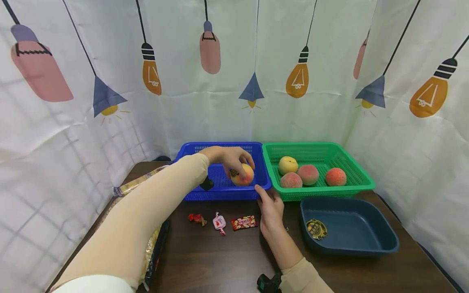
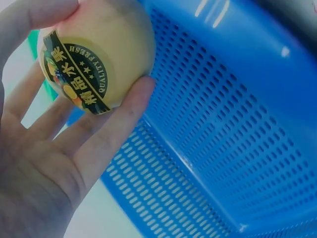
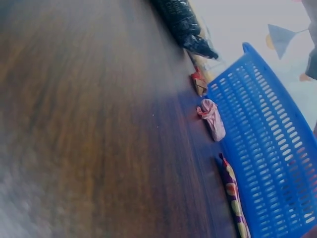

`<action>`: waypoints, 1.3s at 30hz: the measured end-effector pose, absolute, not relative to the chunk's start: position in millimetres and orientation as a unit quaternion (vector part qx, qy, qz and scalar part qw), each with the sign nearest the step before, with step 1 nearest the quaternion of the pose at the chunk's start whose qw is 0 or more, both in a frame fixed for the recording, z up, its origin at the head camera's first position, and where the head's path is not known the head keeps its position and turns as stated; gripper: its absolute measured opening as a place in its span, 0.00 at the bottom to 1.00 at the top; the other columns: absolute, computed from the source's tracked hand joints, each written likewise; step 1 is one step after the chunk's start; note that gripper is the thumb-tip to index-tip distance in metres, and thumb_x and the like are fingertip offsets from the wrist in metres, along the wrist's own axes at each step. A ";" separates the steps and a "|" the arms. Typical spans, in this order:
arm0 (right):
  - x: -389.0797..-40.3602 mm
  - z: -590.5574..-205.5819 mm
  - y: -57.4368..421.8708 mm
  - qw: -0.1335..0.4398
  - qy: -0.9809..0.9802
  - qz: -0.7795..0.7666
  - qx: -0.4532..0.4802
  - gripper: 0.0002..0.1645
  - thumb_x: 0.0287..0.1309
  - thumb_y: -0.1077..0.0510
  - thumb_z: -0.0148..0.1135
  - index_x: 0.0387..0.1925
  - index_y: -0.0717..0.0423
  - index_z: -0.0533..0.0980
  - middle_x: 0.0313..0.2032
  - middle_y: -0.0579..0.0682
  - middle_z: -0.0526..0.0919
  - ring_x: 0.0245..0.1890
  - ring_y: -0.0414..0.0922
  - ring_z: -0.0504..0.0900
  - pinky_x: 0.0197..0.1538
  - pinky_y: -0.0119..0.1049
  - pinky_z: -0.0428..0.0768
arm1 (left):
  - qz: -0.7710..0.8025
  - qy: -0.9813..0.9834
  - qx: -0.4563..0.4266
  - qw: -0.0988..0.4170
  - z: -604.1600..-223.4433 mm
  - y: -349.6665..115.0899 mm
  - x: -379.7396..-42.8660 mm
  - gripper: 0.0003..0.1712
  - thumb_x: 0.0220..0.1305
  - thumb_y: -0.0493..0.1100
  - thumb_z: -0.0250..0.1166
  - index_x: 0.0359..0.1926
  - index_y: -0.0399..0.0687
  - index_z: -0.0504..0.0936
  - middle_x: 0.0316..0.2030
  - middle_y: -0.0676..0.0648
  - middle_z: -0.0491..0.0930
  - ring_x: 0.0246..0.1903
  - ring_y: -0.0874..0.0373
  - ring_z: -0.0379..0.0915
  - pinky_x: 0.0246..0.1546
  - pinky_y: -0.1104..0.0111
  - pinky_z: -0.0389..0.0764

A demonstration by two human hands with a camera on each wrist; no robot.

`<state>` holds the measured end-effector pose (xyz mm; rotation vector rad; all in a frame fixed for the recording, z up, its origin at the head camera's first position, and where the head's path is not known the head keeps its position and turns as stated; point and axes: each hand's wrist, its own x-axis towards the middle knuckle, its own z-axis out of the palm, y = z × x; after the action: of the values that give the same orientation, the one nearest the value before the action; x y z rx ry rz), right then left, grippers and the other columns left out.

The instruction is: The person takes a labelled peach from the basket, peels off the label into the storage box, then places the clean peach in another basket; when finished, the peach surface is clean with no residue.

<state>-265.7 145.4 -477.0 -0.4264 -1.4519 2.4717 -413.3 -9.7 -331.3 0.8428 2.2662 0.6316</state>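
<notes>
My left hand (image 1: pixel 231 157) holds a yellow peach (image 1: pixel 247 176) over the blue basket (image 1: pixel 191 196), thumb on one side and fingers on the other. The left wrist view shows a black and gold label on this peach (image 2: pixel 124 44). At the front right corner of the blue basket, my right hand (image 1: pixel 272 211) grips the rim, the thumb on top. Beside it is the green basket (image 1: pixel 351 188), with a yellow peach (image 1: pixel 288 165) and several redder ones, among them a bright orange-red peach (image 1: pixel 336 177).
Before the blue basket lie a red sweet (image 1: pixel 197 219), a pink and white wrapped sweet (image 1: pixel 219 223) and a red candy bar (image 1: pixel 244 222). A dark blue tray (image 1: pixel 351 250) at the right holds a black and gold label (image 1: pixel 316 229). Shiny packages (image 1: pixel 151 252) lie under my left arm.
</notes>
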 end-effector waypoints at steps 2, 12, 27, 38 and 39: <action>-266.3 -476.3 145.4 0.121 -0.498 0.846 -0.144 0.50 0.70 0.54 0.77 0.83 0.65 0.63 0.81 0.64 0.69 0.82 0.57 0.69 0.86 0.58 0.63 | 0.259 0.859 0.327 0.296 -329.9 -15.9 -409.7 0.31 0.66 0.44 0.77 0.70 0.57 0.84 0.71 0.41 0.79 0.61 0.45 0.82 0.51 0.44 0.93; -264.7 -478.7 147.9 0.121 -0.501 0.847 -0.133 0.47 0.71 0.54 0.76 0.82 0.64 0.64 0.82 0.63 0.68 0.82 0.55 0.69 0.86 0.58 0.63 | 0.346 0.849 0.367 0.158 -332.9 -38.6 -374.8 0.31 0.64 0.41 0.78 0.68 0.55 0.85 0.68 0.45 0.82 0.53 0.46 0.85 0.48 0.55 0.93; -262.8 -483.7 139.2 0.125 -0.504 0.845 -0.127 0.47 0.71 0.54 0.75 0.81 0.65 0.64 0.81 0.64 0.69 0.81 0.57 0.70 0.85 0.58 0.65 | 0.494 0.801 0.332 -0.066 -357.8 -48.0 -292.2 0.33 0.58 0.43 0.84 0.64 0.67 0.87 0.67 0.57 0.83 0.60 0.52 0.79 0.52 0.54 0.89; -261.8 -478.9 141.5 0.129 -0.510 0.839 -0.140 0.46 0.71 0.55 0.76 0.81 0.65 0.66 0.79 0.65 0.72 0.80 0.57 0.72 0.85 0.56 0.67 | 0.593 0.760 0.242 -0.107 -404.8 -54.4 -234.8 0.43 0.58 0.40 0.82 0.73 0.68 0.79 0.69 0.51 0.81 0.60 0.47 0.85 0.55 0.59 0.91; -261.9 -478.5 141.3 0.130 -0.510 0.839 -0.140 0.46 0.71 0.54 0.76 0.81 0.65 0.65 0.79 0.65 0.72 0.80 0.58 0.72 0.84 0.56 0.67 | 0.605 0.756 0.230 -0.103 -411.0 -55.7 -231.3 0.43 0.57 0.39 0.82 0.73 0.66 0.79 0.69 0.50 0.81 0.59 0.47 0.86 0.56 0.61 0.91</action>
<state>-261.9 141.3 -478.5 -0.4059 -1.4810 2.4373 -231.3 -55.7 -411.0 0.7728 2.5441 2.0357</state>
